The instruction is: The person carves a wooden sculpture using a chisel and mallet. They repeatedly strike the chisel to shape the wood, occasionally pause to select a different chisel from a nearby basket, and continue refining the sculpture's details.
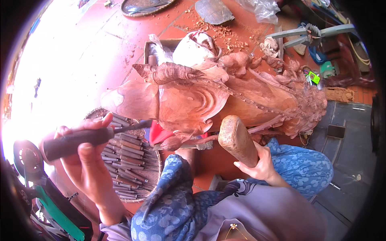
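Note:
A long reddish wood carving (193,102) with ridged folds and knobbly, root-like detail lies across the middle. My left hand (91,164) is closed around the dark handle of a chisel (78,143), raised over the basket, its blade pointing right toward the carving's left part. In my right hand (265,165) is a wooden mallet (238,138), gripped at its lower end, its thick head up in front of the carving's near side. Below the left hand, a round basket (160,166) holds several rows of chisels (128,152). A red cloth-like piece (160,133) shows beside the chisel tip.
Behind the carving is a box (147,52) with a white bag (195,48). Wood shavings (225,36), a grey sheet (214,11) and a woven tray (146,11) lie farther back. A grey-blue clamp-like frame (315,34) stands far right. A phone-like object (335,131) rests on the dark mat (354,148).

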{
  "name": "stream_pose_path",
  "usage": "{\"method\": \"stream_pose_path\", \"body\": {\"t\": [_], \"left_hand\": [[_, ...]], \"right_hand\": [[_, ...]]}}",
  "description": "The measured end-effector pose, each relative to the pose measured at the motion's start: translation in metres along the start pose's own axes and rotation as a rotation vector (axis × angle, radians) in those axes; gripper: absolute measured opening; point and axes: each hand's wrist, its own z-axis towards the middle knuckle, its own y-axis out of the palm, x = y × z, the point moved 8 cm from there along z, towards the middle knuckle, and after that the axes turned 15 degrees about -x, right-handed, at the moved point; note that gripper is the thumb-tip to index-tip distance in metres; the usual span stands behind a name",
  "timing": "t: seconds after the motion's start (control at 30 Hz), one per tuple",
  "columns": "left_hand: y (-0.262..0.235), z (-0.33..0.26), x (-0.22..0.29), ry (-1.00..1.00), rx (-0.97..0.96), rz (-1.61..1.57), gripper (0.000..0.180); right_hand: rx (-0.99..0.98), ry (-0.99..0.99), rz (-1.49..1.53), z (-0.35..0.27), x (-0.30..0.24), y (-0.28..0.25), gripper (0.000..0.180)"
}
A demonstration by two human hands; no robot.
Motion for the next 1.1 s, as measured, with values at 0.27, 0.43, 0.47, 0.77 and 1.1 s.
{"method": "stream_pose_path", "body": {"t": [0.27,0.43,0.47,0.77,1.1], "left_hand": [[0.019,0.009,-0.018,0.158,0.038,0.196,0.056],[0.027,0.014,-0.018,0.168,0.003,0.256,0.049],[0.027,0.014,-0.019,0.157,0.005,0.262,0.049],[0.053,0.012,-0.001,0.311,-0.123,0.456,0.051],[0.040,0.017,-0.016,0.120,-0.055,0.390,0.042]], "right_hand": [[0.001,0.034,0.005,-0.001,0.011,0.001,0.031],[-0.010,0.062,0.002,-0.001,0.017,0.000,0.032],[-0.012,0.062,0.011,0.000,0.016,-0.001,0.032],[-0.009,0.035,-0.018,-0.002,0.018,0.001,0.033],[0.000,-0.011,-0.065,-0.006,0.001,0.001,0.034]]}}
